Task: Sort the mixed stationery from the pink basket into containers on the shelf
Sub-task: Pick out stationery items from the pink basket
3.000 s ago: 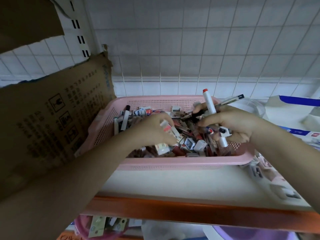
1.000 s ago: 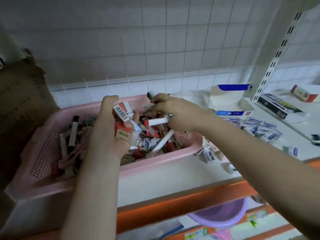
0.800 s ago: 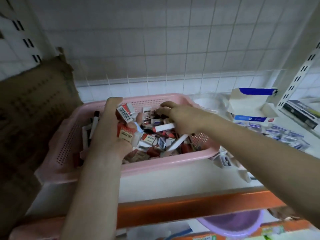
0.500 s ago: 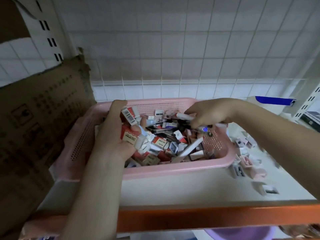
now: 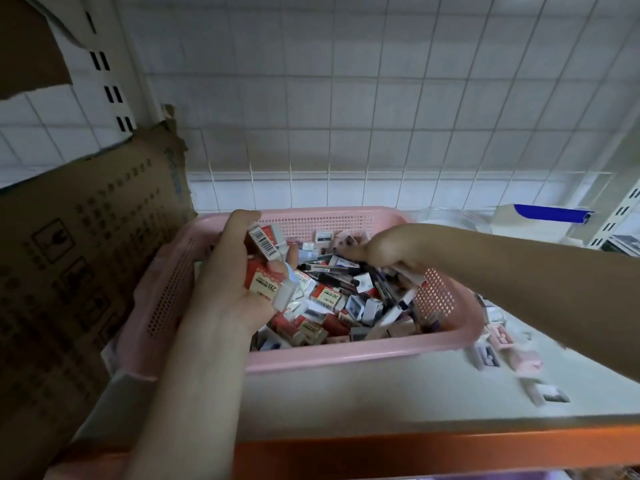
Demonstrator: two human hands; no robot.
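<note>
The pink basket (image 5: 346, 355) sits on the shelf, full of mixed stationery: boxed erasers, pens, small sharpeners. My left hand (image 5: 232, 282) hovers over the basket's left side and grips several red-and-white boxed erasers (image 5: 268, 282), one with a barcode showing. My right hand (image 5: 388, 251) reaches into the basket's back right, fingers curled down among the pens (image 5: 329, 271); what it holds is hidden by the hand.
A brown cardboard box (image 5: 69, 271) stands close against the basket's left. Small pink sharpeners (image 5: 498, 341) lie loose on the shelf to the right. A clear container (image 5: 450, 220) and a white-and-blue box (image 5: 540, 220) stand at back right. The shelf's orange front edge (image 5: 415, 448) runs below.
The view swung back left toward the basket. My right hand, which held pens, dipped into the basket's back right. My left hand kept its erasers, barely moving.
</note>
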